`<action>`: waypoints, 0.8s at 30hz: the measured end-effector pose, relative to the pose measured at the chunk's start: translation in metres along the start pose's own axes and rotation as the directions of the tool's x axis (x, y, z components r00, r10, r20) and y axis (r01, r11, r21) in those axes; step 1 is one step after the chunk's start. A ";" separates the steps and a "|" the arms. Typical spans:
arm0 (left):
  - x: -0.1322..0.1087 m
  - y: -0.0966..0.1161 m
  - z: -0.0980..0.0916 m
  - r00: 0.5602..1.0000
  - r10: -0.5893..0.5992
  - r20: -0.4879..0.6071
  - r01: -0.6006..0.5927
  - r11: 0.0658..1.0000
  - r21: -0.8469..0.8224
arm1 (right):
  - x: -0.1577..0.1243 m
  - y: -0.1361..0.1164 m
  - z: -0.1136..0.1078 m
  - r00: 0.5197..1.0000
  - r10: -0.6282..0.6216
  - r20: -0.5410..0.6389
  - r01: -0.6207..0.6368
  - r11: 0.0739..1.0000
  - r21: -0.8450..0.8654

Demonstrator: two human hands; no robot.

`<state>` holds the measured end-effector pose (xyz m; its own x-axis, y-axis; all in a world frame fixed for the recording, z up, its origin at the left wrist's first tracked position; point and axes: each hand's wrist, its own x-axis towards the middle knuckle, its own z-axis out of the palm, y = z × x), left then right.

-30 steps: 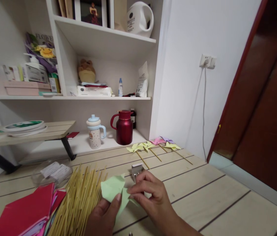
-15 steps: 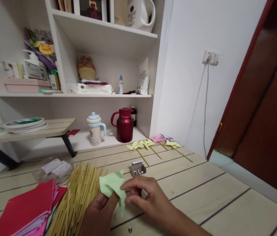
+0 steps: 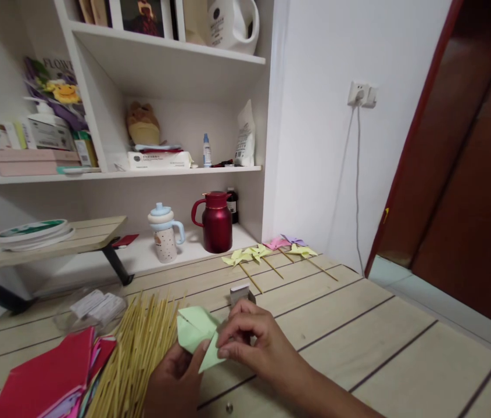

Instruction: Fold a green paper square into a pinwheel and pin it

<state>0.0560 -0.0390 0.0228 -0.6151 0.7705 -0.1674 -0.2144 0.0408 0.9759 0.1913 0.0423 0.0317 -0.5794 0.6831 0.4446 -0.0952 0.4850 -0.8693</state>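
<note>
A light green sheet of paper, cut and partly folded, is held up above the table between both hands. My left hand grips its lower edge, thumb on the near face. With thumb and fingertips, my right hand pinches the paper's right flap. Just behind my right hand stands a small open box, its contents now hidden by the fingers. A small round metal piece lies on the table below the hands. Thin wooden sticks lie in a heap left of my left hand.
Finished paper pinwheels on sticks lie at the table's back. Coloured paper is stacked at the left, near a clear plastic container. A red jug and a lidded cup stand behind, beside a small raised stand.
The green paper has turned and its right flap has been drawn round. My right hand has closed on the flap and now covers more of the small box. The view has shifted slightly.
</note>
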 end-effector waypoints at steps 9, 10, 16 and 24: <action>0.004 -0.001 -0.002 0.998 -0.035 0.044 0.033 0.998 0.052 | 0.001 0.009 0.003 0.996 -0.060 0.069 0.066 0.995 -0.081; 0.005 0.000 -0.004 0.996 -0.046 0.070 0.041 0.997 0.070 | 0.001 0.009 0.002 0.994 -0.075 0.083 0.083 0.993 -0.086; 0.005 0.002 -0.006 0.994 -0.037 0.103 0.024 0.992 0.126 | 0.002 0.007 -0.001 0.995 -0.072 0.075 0.077 0.995 -0.066; 0.001 0.001 -0.003 0.988 -0.044 0.148 0.023 0.989 0.144 | 0.004 0.004 -0.003 0.995 0.023 0.101 -0.026 0.999 0.028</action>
<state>0.0529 -0.0407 0.0229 -0.4860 0.8536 -0.1877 -0.1169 0.1493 0.9819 0.1906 0.0489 0.0306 -0.6599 0.6355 0.4007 -0.1026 0.4521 -0.8860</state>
